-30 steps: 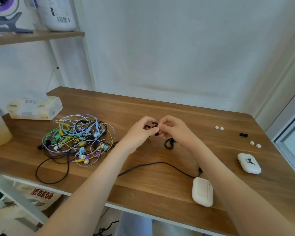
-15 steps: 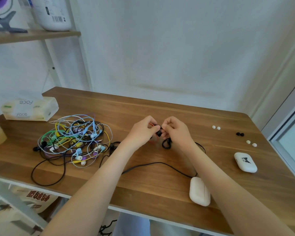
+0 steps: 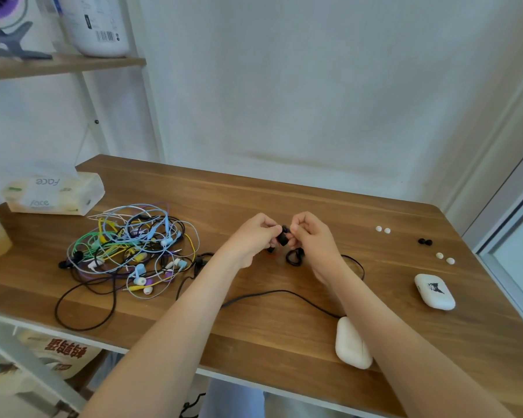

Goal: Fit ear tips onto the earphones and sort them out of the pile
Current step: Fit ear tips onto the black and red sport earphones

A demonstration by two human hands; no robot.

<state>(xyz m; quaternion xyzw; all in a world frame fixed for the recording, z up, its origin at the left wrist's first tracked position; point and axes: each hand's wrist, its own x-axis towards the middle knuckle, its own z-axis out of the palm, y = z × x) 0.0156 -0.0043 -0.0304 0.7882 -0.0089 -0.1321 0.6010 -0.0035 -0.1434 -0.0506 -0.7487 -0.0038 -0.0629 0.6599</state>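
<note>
Black, featherlight earphone (image 3: 282, 238) sits pinched between left hand (image 3: 254, 238) and right hand (image 3: 311, 236); probably slippery, so grip its hard body.

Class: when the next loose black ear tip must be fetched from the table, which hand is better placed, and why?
Probably the right. Both hands pinch the black earphone, but the black ear tips lie to the right, beyond the right hand; the left hand would have to cross it.

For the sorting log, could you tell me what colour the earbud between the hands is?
Black: the earbud shows best in the head view.
</note>
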